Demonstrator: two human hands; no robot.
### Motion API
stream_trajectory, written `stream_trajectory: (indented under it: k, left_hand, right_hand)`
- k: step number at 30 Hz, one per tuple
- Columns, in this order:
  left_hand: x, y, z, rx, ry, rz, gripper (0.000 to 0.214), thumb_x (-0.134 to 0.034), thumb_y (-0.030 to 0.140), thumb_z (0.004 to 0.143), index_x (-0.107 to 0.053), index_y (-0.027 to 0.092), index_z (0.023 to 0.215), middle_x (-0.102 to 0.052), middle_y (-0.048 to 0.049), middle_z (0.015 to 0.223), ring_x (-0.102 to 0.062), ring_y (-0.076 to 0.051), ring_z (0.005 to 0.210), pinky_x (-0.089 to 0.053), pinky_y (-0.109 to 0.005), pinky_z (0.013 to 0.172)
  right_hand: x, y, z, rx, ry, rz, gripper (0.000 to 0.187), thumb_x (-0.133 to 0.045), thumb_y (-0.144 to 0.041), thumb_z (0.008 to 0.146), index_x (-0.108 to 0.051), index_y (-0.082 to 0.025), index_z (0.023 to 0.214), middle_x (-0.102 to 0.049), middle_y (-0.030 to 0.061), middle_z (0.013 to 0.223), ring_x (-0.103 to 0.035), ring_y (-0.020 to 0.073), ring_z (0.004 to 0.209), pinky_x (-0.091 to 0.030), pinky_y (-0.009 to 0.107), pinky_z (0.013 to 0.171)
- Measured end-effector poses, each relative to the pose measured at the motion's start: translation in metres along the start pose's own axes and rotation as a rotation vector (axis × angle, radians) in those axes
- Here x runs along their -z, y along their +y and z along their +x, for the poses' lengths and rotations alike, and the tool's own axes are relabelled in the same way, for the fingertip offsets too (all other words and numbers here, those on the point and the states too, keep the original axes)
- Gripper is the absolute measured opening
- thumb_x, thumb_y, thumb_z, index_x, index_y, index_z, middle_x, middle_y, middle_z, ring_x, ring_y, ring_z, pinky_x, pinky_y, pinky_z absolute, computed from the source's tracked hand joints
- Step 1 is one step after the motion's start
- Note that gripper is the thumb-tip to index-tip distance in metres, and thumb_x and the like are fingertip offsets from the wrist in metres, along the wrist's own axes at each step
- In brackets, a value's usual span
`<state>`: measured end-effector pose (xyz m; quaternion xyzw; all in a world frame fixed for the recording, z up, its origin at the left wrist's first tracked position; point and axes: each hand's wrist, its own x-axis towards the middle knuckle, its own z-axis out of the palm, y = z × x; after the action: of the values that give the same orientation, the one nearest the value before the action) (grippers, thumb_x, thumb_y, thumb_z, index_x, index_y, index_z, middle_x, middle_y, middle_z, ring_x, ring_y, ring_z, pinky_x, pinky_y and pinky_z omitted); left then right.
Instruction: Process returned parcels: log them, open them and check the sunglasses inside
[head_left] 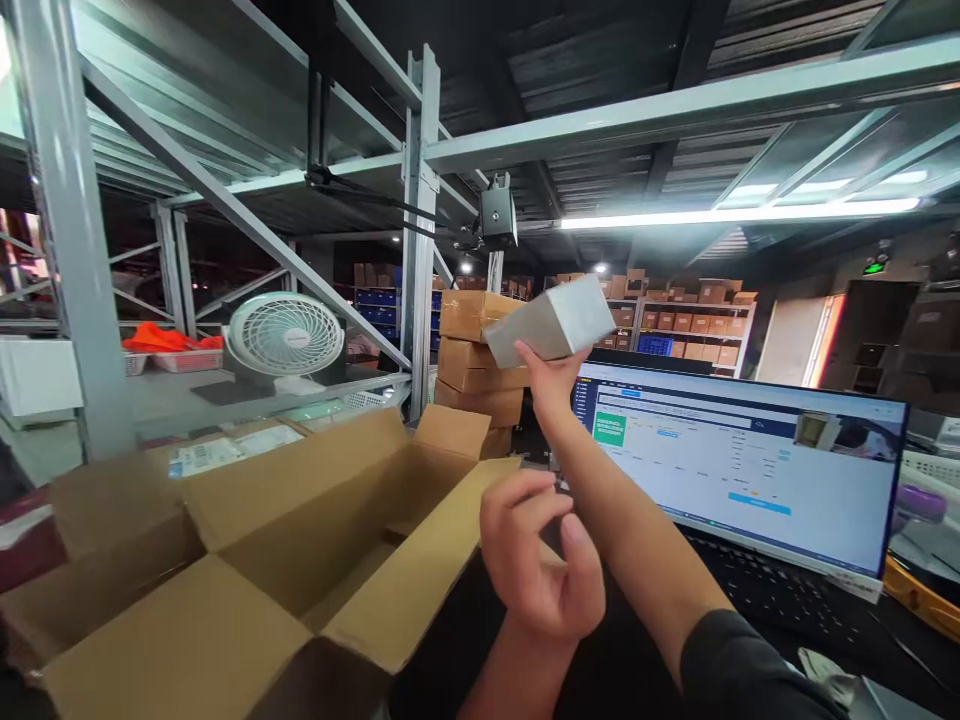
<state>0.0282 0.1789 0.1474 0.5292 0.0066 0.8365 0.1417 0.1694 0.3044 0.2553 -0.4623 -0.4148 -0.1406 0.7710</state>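
High at the centre, my right hand (551,385) grips a small silver-grey box (559,322) from below, its arm stretched out in front of the monitor. The box is tilted. My left hand (536,555) is nearer to me and lower, with loosely curled fingers, the thumb apart from them and nothing held. Beside it on the left stands an open cardboard box (300,520) with its flaps spread. Part of its inside shows, with a piece of cardboard near the far end; the rest of its bottom is hidden.
A monitor (735,440) and keyboard (780,590) stand at the right. Stacked cartons (476,365) rise behind the open box. A white fan (285,335) sits on the left shelf. A metal rack post (420,230) and a small dark device (498,215) are ahead.
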Motion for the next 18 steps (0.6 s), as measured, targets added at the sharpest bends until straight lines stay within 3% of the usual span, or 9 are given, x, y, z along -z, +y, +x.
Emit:
stream_trajectory:
  k: [2, 4, 8, 13, 15, 18]
  left_hand:
    - [-0.001, -0.001, 0.001, 0.037, 0.019, -0.023, 0.013, -0.053, 0.011, 0.085, -0.062, 0.018, 0.092, -0.061, -0.0055, 0.095, -0.06, -0.019, 0.088, -0.051, -0.036, 0.076]
    - [-0.001, -0.001, 0.002, 0.061, 0.021, -0.044, 0.013, -0.051, 0.012, 0.087, -0.062, 0.019, 0.092, -0.062, -0.005, 0.092, -0.06, -0.019, 0.086, -0.051, -0.036, 0.075]
    - [-0.002, 0.004, 0.001, 0.064, -0.009, -0.076, 0.014, -0.05, 0.012, 0.088, -0.061, 0.02, 0.092, -0.063, -0.0046, 0.089, -0.061, -0.018, 0.083, -0.051, -0.036, 0.073]
    - [-0.003, 0.002, -0.001, 0.063, -0.035, -0.089, 0.013, -0.049, 0.013, 0.089, -0.06, 0.02, 0.091, -0.063, -0.0035, 0.085, -0.062, -0.017, 0.08, -0.052, -0.034, 0.072]
    - [-0.003, 0.0, -0.001, 0.073, -0.044, -0.097, 0.013, -0.05, 0.013, 0.09, -0.06, 0.02, 0.089, -0.063, -0.0032, 0.084, -0.062, -0.017, 0.08, -0.052, -0.035, 0.073]
    - [-0.005, -0.001, -0.002, 0.099, -0.039, -0.12, 0.013, -0.052, 0.012, 0.09, -0.061, 0.02, 0.086, -0.062, -0.0029, 0.083, -0.061, -0.017, 0.08, -0.051, -0.034, 0.073]
  right_hand:
    - [0.015, -0.004, 0.008, 0.183, 0.038, -0.262, 0.111, -0.08, -0.039, 0.061, -0.02, -0.015, 0.152, -0.035, 0.0209, 0.153, -0.039, 0.0288, 0.138, -0.034, 0.049, 0.117]
    - [0.027, -0.008, 0.015, 0.315, -0.001, -0.471, 0.111, -0.082, -0.035, 0.059, -0.023, -0.016, 0.151, -0.039, 0.0211, 0.149, -0.037, 0.0335, 0.138, -0.03, 0.055, 0.117]
    - [0.041, -0.012, 0.025, 0.453, -0.187, -0.715, 0.1, -0.075, -0.027, 0.066, -0.026, -0.018, 0.153, -0.042, 0.0185, 0.144, -0.037, 0.0359, 0.136, -0.025, 0.06, 0.117]
    - [0.048, -0.02, 0.027, 0.723, -0.375, -0.932, 0.072, -0.056, -0.008, 0.079, -0.042, -0.021, 0.148, -0.047, 0.0165, 0.142, -0.034, 0.0359, 0.14, -0.003, 0.068, 0.121]
    - [0.051, -0.026, 0.028, 0.824, -0.521, -0.91, 0.06, -0.043, -0.005, 0.087, -0.049, -0.024, 0.144, -0.048, 0.013, 0.144, -0.03, 0.0308, 0.145, -0.002, 0.065, 0.123]
    - [0.055, -0.033, 0.033, 0.859, -0.881, -0.751, 0.053, -0.028, -0.007, 0.094, -0.058, -0.026, 0.133, -0.053, 0.0061, 0.141, -0.032, 0.019, 0.147, -0.009, 0.057, 0.126]
